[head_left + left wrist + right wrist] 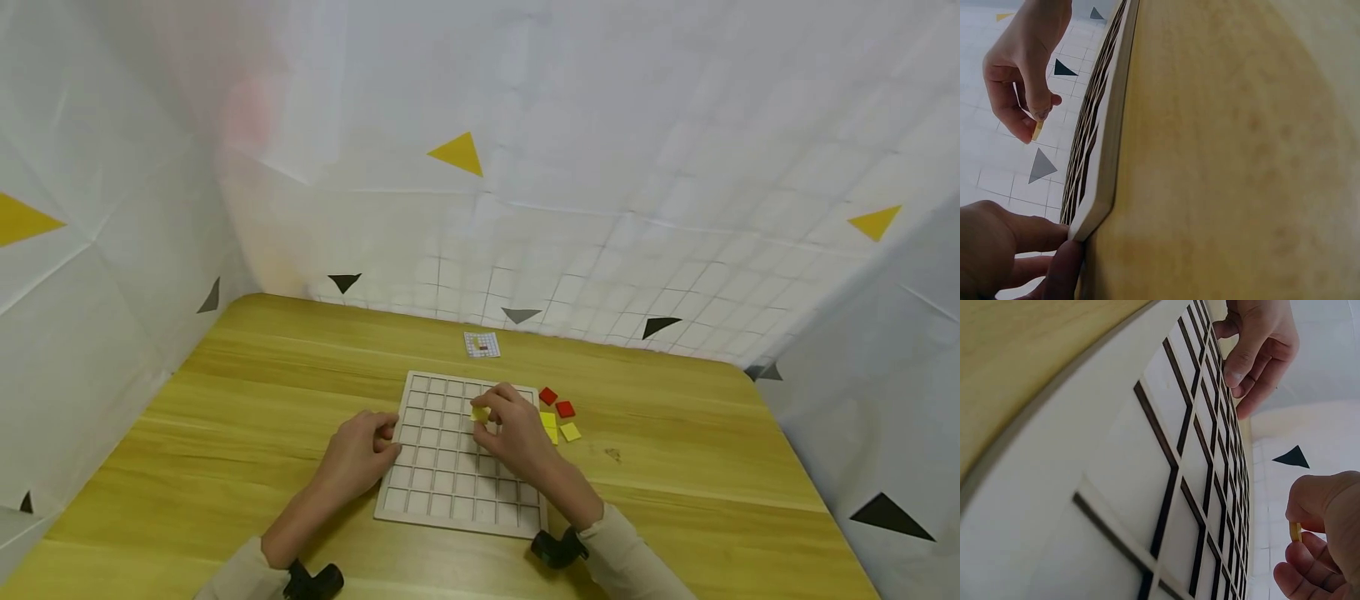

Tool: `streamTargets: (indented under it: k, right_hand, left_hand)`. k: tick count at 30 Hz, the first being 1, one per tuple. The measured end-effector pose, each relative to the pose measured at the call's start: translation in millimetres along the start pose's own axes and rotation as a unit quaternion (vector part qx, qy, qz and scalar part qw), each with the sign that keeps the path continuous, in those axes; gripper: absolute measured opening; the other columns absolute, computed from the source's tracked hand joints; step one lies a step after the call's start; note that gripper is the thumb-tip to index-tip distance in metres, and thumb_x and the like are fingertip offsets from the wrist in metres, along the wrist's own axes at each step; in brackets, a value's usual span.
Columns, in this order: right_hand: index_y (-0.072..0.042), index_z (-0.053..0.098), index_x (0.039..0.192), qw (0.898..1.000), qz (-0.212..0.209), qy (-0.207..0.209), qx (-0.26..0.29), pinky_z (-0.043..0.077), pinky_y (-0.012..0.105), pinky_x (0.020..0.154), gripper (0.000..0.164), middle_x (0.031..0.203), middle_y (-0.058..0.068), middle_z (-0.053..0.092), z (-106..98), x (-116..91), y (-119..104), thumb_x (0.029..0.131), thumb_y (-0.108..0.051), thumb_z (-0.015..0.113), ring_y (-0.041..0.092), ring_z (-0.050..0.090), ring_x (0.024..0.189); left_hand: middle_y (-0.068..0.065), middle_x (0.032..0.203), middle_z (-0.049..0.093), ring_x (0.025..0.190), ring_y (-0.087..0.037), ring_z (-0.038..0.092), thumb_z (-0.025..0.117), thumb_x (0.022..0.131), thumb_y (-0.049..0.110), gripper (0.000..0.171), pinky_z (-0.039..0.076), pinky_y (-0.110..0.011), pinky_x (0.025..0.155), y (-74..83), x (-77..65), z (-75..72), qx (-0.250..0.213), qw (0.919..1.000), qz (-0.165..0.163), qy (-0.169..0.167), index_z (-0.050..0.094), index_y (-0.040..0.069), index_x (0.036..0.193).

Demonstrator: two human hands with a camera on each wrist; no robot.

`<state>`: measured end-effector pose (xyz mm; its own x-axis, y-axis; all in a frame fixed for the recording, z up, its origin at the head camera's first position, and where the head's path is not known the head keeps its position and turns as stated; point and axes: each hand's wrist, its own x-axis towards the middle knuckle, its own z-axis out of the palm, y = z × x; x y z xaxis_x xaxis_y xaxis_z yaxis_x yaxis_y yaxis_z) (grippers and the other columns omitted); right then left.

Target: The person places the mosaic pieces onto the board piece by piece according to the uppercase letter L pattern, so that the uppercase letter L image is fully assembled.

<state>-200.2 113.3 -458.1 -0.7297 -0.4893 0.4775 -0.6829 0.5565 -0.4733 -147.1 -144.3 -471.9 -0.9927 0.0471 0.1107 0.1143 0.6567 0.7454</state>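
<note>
Head view: right hand (517,432) pinches yellow tile (480,413), left hand (360,450) grips board (423,480) at nine o'clock; we judge placing underway, alignment next.

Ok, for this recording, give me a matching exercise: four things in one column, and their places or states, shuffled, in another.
1. left hand
2. right hand
3. red tiles
4. printed card

A. pinching a yellow tile
B. on the table, beyond the far edge of the grid board
C. touching the board's left edge
D. on the table, just right of the board

Pairs: 1-C, 2-A, 3-D, 4-B
</note>
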Motion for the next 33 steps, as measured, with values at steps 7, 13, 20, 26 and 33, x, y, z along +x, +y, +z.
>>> streamTargets:
  k: [7, 13, 20, 26, 33]
  right_hand:
    - [-0.003, 0.073, 0.105, 1.000, 0.001, -0.002, -0.002, 0.047, 0.023, 0.061, 0.023, 0.098, 0.004, 0.058, 4.8, 3.8, -0.6, 0.082, -0.002, 0.074, 0.019, 0.057, 0.073]
    - [-0.003, 0.072, 0.107, 1.000, 0.012, -0.015, -0.001, 0.046, 0.024, 0.059, 0.024, 0.098, 0.004, 0.058, 6.2, 4.7, 0.7, 0.083, -0.002, 0.074, 0.020, 0.057, 0.074]
    - [-0.004, 0.072, 0.107, 1.000, 0.015, -0.021, 0.000, 0.045, 0.023, 0.058, 0.023, 0.098, 0.004, 0.058, 9.8, 7.7, 1.3, 0.083, -0.002, 0.073, 0.019, 0.057, 0.073]
    - [-0.003, 0.072, 0.107, 1.000, 0.014, -0.028, 0.006, 0.045, 0.024, 0.059, 0.023, 0.098, 0.004, 0.058, 12.1, 10.9, 0.4, 0.084, -0.002, 0.074, 0.017, 0.055, 0.073]
    - [-0.002, 0.072, 0.106, 1.000, -0.007, -0.021, 0.001, 0.046, 0.023, 0.059, 0.023, 0.098, 0.006, 0.059, 14.3, 14.6, 0.8, 0.084, -0.003, 0.075, 0.016, 0.056, 0.071]
  left_hand:
    - [-0.001, 0.088, 0.060, 0.077, -0.011, 0.058, 0.077, 0.082, 0.003, 0.039, 0.051, -0.032, 0.069, -0.4, -0.5, -0.1, -0.002, 1.0000, -0.001, 0.002, 0.069, -0.003, 0.120]
    - [-0.001, 0.089, 0.060, 0.078, -0.011, 0.058, 0.077, 0.083, 0.003, 0.040, 0.051, -0.031, 0.069, -0.8, 0.4, 2.0, -0.004, 1.0000, -0.001, 0.000, 0.069, -0.003, 0.121]
    - [-0.001, 0.088, 0.060, 0.077, -0.010, 0.059, 0.077, 0.082, 0.003, 0.040, 0.051, -0.031, 0.068, -0.6, 0.9, 1.1, -0.006, 1.0000, -0.003, 0.006, 0.069, -0.003, 0.120]
    - [-0.001, 0.089, 0.059, 0.077, -0.010, 0.059, 0.077, 0.083, 0.003, 0.039, 0.051, -0.031, 0.068, -0.9, 0.2, 0.8, -0.005, 1.0000, -0.007, 0.004, 0.069, -0.003, 0.120]
    - [-0.001, 0.089, 0.059, 0.078, -0.010, 0.058, 0.076, 0.084, 0.005, 0.040, 0.051, -0.031, 0.069, -2.1, 1.1, 1.5, -0.002, 1.0000, -0.007, 0.003, 0.068, -0.003, 0.121]
